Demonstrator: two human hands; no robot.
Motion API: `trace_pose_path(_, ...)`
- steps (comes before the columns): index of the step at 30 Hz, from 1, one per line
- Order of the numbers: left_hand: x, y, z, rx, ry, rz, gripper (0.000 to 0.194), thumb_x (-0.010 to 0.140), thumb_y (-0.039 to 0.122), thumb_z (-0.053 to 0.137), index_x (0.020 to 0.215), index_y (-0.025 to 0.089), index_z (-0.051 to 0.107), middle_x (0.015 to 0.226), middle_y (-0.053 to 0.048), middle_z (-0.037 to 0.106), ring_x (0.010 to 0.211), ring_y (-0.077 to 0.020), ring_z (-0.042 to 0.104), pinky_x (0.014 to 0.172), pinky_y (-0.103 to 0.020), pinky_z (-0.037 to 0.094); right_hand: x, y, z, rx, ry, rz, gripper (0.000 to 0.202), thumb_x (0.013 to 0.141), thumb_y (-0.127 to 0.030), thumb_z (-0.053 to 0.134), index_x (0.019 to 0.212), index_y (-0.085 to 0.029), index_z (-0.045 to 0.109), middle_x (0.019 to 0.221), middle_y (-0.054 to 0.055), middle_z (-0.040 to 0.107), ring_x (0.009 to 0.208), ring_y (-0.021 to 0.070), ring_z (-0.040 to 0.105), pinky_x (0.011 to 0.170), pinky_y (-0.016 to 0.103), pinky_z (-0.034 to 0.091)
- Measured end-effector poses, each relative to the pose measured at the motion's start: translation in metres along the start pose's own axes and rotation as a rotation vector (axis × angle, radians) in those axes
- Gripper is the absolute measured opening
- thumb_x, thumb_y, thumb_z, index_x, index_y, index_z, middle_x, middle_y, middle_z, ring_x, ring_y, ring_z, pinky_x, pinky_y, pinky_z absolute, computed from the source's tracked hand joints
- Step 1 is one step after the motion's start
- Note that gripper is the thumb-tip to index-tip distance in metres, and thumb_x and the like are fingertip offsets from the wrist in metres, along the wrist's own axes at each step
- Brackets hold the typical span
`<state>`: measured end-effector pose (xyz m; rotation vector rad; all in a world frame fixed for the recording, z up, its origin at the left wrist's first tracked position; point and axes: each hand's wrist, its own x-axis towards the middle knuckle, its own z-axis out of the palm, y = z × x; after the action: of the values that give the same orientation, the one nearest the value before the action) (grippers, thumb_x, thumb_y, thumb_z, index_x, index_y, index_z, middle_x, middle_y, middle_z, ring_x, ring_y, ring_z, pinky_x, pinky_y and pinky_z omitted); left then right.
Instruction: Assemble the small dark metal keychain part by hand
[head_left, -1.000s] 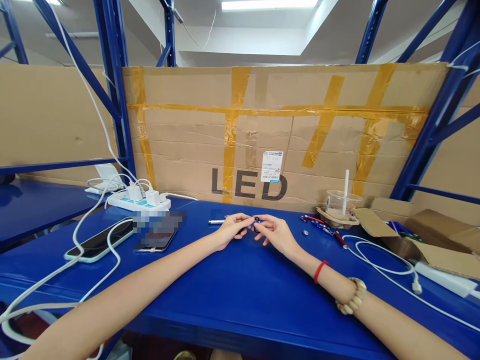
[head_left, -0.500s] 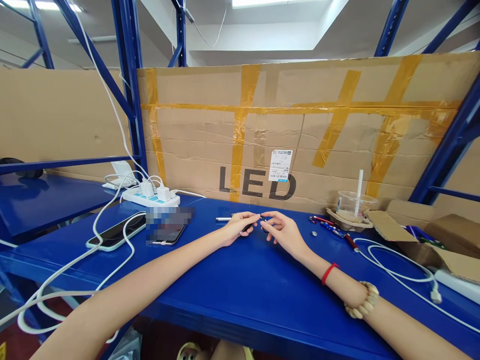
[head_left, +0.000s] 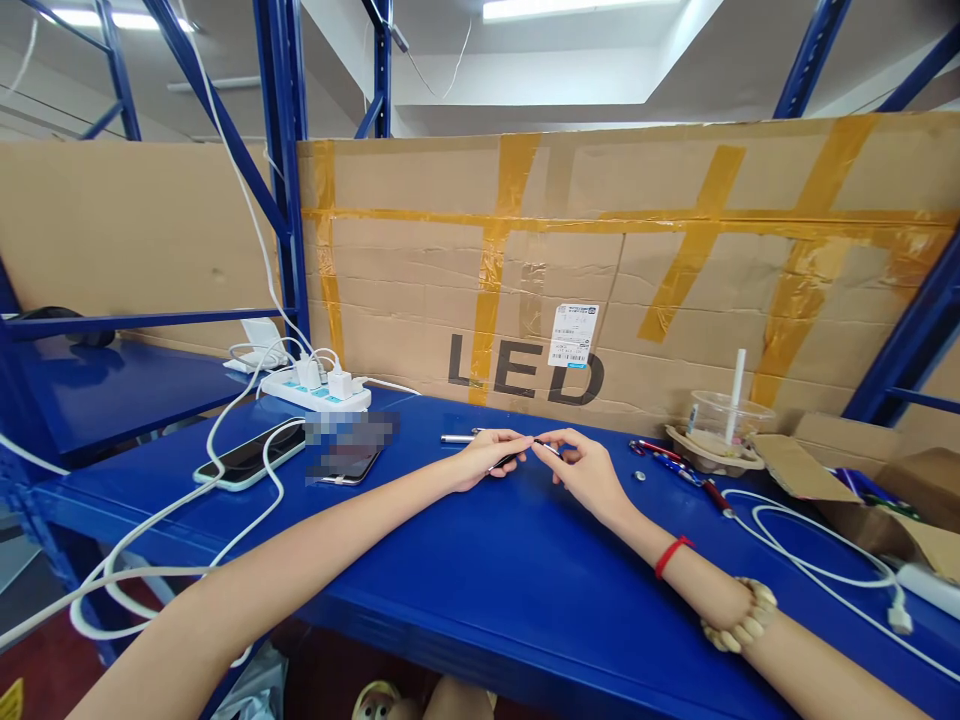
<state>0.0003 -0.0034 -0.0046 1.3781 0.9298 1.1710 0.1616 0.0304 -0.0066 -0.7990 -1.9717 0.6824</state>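
Observation:
My left hand [head_left: 491, 460] is closed around a slim dark pen-like piece [head_left: 504, 462] above the middle of the blue table [head_left: 480, 570]. Facing it, my right hand [head_left: 581, 468] pinches a small slim piece [head_left: 547, 448], dark with a pale part. The fingertips of both hands meet or nearly meet. Behind my left hand a silver pen [head_left: 456, 439] lies on the table. A small round silver bit [head_left: 639, 476] sits to the right of my right hand, near red and blue pens [head_left: 667, 458].
Two phones [head_left: 251, 455] and a white power strip [head_left: 319, 392] with looping cables are on the left. At the right are a plastic cup [head_left: 724, 420] with a straw, a white cable [head_left: 817, 570] and an open cardboard box [head_left: 885, 500]. Cardboard [head_left: 420, 290] stands behind.
The view has shifted slightly, so the scene sits further right. The piece in my right hand now lies more level and shows its pale part between the fingers.

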Motion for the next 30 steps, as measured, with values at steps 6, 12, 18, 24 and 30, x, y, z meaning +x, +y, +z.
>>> trace_pose_path(6,-0.001,-0.001,0.000,0.005,0.037,0.032,0.036,0.063,0.042,0.066,0.080,0.010,0.059,0.064,0.003,0.046,0.045,-0.0019,0.034,0.040,-0.020,0.017,0.002,0.003,0.003,0.068,-0.062,0.120,0.035,0.071,-0.048,0.056,0.087,-0.018,0.058,0.072,0.003,0.060,0.046,0.0102,0.055,0.035,0.019,0.041)
trace_pose_path(12,0.003,-0.006,-0.004,0.062,-0.001,0.049,0.044,0.065,0.034,0.067,0.101,0.011,0.060,0.067,0.000,0.053,0.052,-0.0040,0.041,0.050,-0.020,0.028,0.008,0.008,-0.002,0.291,-0.009,0.263,0.038,0.067,-0.047,0.060,0.088,-0.016,0.060,0.081,0.004,0.060,0.052,0.0080,0.054,0.035,0.015,0.040)
trace_pose_path(18,0.002,-0.005,-0.001,0.129,-0.026,0.042,0.048,0.071,0.042,0.058,0.111,0.016,0.054,0.077,-0.003,0.056,0.047,-0.0039,0.041,0.045,-0.020,0.022,0.010,0.011,-0.005,0.320,-0.066,0.241,0.038,0.067,-0.045,0.061,0.087,-0.014,0.062,0.075,0.004,0.060,0.051,0.0069,0.052,0.036,0.014,0.038)
trace_pose_path(24,0.003,-0.006,-0.004,0.243,-0.047,0.113,0.029,0.074,0.037,0.055,0.086,0.012,0.065,0.068,0.000,0.053,0.052,-0.0045,0.030,0.049,-0.020,0.021,0.009,0.012,-0.005,0.287,-0.096,0.232,0.035,0.066,-0.044,0.063,0.084,-0.013,0.062,0.073,0.003,0.060,0.051,0.0072,0.053,0.036,0.014,0.037)
trace_pose_path(30,0.001,-0.006,-0.003,0.344,-0.048,0.147,0.028,0.079,0.034,0.048,0.084,0.013,0.065,0.064,0.000,0.056,0.051,-0.0064,0.035,0.050,-0.020,0.027,0.009,0.014,-0.008,0.285,-0.131,0.260,0.033,0.064,-0.041,0.065,0.082,-0.014,0.061,0.071,0.003,0.061,0.054,0.0086,0.056,0.038,0.014,0.037)
